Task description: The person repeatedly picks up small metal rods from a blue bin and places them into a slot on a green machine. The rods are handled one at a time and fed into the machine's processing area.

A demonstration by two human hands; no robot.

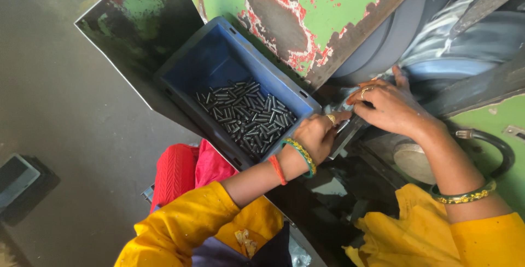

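Observation:
My left hand [319, 132] rests beside the blue plastic crate [219, 53], its fingers pinched on a small metal piece at a narrow metal guide [345, 130]. Several short dark steel pins [246, 115] lie in the crate's near half. My right hand [387, 105] is just to the right, fingers curled down over the guide next to the big grey grinding wheel [383, 42]; what it holds is hidden. Both wrists carry bangles, and yellow sleeves cover my arms.
A green machine housing [317, 4] with chipped paint stands behind the crate. A dark hose [495, 141] loops at the right. Red and pink cloth [186, 168] lies below the crate. Grey floor [65, 114] spreads to the left, with a dark flat object [16, 176] on it.

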